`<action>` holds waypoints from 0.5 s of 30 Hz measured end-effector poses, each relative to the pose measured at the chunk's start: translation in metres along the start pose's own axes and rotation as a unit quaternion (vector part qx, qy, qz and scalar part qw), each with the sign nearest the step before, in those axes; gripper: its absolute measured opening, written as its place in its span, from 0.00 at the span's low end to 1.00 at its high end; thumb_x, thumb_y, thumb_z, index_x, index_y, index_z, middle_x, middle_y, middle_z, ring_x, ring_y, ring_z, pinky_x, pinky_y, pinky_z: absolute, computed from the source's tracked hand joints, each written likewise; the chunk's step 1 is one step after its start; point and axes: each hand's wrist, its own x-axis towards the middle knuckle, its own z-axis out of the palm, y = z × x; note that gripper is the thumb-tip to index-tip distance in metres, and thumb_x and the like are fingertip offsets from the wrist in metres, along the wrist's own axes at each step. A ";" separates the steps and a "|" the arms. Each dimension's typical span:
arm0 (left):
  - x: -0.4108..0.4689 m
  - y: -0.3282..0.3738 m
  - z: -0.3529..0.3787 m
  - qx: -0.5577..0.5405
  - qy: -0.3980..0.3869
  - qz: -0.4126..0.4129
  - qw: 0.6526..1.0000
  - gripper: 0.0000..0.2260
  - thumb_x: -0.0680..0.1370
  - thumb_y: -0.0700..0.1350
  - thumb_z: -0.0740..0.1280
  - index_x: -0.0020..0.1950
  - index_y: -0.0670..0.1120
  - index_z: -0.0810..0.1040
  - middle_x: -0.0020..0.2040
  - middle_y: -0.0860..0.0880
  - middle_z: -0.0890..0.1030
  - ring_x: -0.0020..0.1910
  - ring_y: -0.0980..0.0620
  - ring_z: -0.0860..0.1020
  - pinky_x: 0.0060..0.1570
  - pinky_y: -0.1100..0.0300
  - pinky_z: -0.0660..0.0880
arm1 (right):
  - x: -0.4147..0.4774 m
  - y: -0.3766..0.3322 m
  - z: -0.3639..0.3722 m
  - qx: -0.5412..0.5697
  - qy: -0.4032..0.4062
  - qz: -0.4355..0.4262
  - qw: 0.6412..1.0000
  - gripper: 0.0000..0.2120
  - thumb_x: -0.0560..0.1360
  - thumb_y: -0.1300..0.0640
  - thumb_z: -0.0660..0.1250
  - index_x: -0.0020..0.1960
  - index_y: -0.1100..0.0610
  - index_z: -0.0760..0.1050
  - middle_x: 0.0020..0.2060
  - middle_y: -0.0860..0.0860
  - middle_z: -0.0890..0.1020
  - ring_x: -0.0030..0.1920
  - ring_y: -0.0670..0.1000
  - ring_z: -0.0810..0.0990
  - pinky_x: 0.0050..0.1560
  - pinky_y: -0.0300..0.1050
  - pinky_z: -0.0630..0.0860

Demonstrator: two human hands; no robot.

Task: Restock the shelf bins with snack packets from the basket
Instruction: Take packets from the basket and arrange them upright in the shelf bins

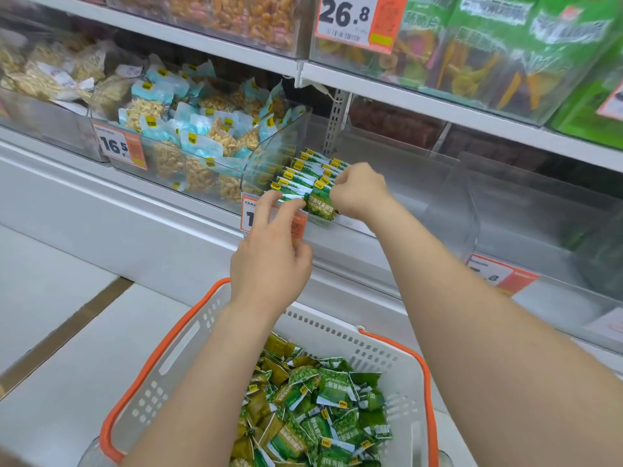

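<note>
Shelf bay, seen from the aisle:

- Clear bin [266,156], lower shelf: holds a row of green packets [305,170] standing on edge, front to back, yellow labels uppermost. The row sits in the bin's left front corner.
- Left hand [269,254]: raised above the basket to the bin's front lip. Grip narrow, thumb and fingers pinching the nearest packets of the row.
- Right hand [357,190]: at the right side of the same row, knuckles toward me. Grip closed, fingers curled over the packets' right ends; the fingertips are hidden.
- White basket [188,345], orange rim and handles: on the pale worktop [60,332] below the shelf, between the two forearms. It holds a loose heap of green packets [320,409] of the same kind.
- Orange price tag [298,227] on the bin's front, partly covered by the left hand.
- Neighbouring bin [151,156] to the left: pale-blue packets of nuts [188,136], tag reading 16.5 [118,146].
- Upper shelf: tag reading 26.8 [347,18], with green bags of dried fruit [488,45] to its right.
</note>
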 end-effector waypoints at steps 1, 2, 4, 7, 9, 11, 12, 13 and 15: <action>0.000 0.001 -0.002 -0.019 0.013 0.004 1.000 0.24 0.76 0.43 0.67 0.71 0.57 0.72 0.77 0.56 0.63 0.49 0.43 0.80 0.41 0.47 0.79 | -0.009 0.000 0.000 0.050 0.070 -0.014 0.996 0.13 0.74 0.62 0.59 0.53 0.58 0.80 0.47 0.56 0.78 0.49 0.58 0.74 0.46 0.46 0.76; -0.002 0.001 -0.003 -0.035 0.038 0.014 0.999 0.23 0.76 0.42 0.68 0.70 0.55 0.72 0.76 0.56 0.64 0.47 0.45 0.81 0.40 0.48 0.78 | -0.020 0.000 0.001 0.085 0.124 -0.030 0.988 0.14 0.73 0.62 0.59 0.51 0.56 0.81 0.46 0.55 0.81 0.50 0.57 0.76 0.48 0.46 0.77; -0.010 0.004 -0.002 -0.042 0.113 0.028 0.992 0.17 0.77 0.40 0.68 0.64 0.52 0.74 0.68 0.52 0.68 0.43 0.46 0.79 0.34 0.49 0.76 | -0.048 -0.002 0.003 0.103 0.193 -0.063 0.974 0.13 0.72 0.60 0.59 0.46 0.53 0.82 0.42 0.52 0.84 0.47 0.57 0.79 0.45 0.46 0.77; -0.025 -0.001 0.011 -0.036 0.154 0.010 0.987 0.09 0.76 0.39 0.68 0.54 0.48 0.73 0.56 0.50 0.71 0.40 0.47 0.74 0.33 0.52 0.70 | -0.086 -0.001 0.009 0.093 0.225 -0.060 0.968 0.10 0.70 0.58 0.59 0.40 0.53 0.80 0.38 0.52 0.83 0.42 0.59 0.76 0.40 0.46 0.72; -0.035 -0.017 0.028 -0.034 0.072 0.002 0.997 0.07 0.75 0.42 0.68 0.49 0.52 0.72 0.47 0.54 0.74 0.40 0.51 0.72 0.34 0.54 0.68 | -0.104 0.005 0.018 0.092 0.207 -0.047 0.973 0.09 0.69 0.57 0.59 0.39 0.53 0.78 0.38 0.52 0.83 0.43 0.59 0.75 0.40 0.47 0.73; -0.048 -0.037 0.044 -0.015 -0.047 -0.025 0.998 0.08 0.75 0.46 0.69 0.44 0.55 0.70 0.40 0.56 0.76 0.38 0.53 0.74 0.34 0.55 0.70 | -0.117 0.018 0.034 0.083 0.163 -0.047 0.982 0.08 0.69 0.57 0.59 0.37 0.54 0.77 0.37 0.54 0.81 0.42 0.60 0.75 0.39 0.47 0.73; -0.057 -0.046 0.051 -0.003 -0.106 -0.042 0.994 0.08 0.75 0.48 0.69 0.41 0.56 0.70 0.37 0.57 0.77 0.38 0.52 0.76 0.34 0.54 0.73 | -0.122 0.027 0.043 0.071 0.130 -0.052 0.988 0.07 0.69 0.58 0.59 0.37 0.55 0.76 0.37 0.54 0.81 0.42 0.61 0.76 0.38 0.47 0.72; -0.067 -0.054 0.058 0.011 -0.159 -0.056 0.986 0.09 0.75 0.49 0.69 0.39 0.56 0.70 0.35 0.57 0.78 0.37 0.51 0.78 0.36 0.54 0.76 | -0.126 0.039 0.053 0.050 0.087 -0.053 0.993 0.06 0.69 0.58 0.60 0.36 0.55 0.75 0.36 0.55 0.80 0.41 0.62 0.76 0.37 0.47 0.71; -0.090 -0.068 0.070 0.039 -0.241 -0.077 0.967 0.09 0.74 0.50 0.69 0.36 0.55 0.72 0.34 0.56 0.78 0.37 0.50 0.79 0.38 0.54 0.78 | -0.133 0.065 0.075 -0.018 -0.007 -0.046 0.999 0.07 0.69 0.59 0.61 0.40 0.54 0.78 0.40 0.56 0.81 0.43 0.63 0.79 0.38 0.47 0.75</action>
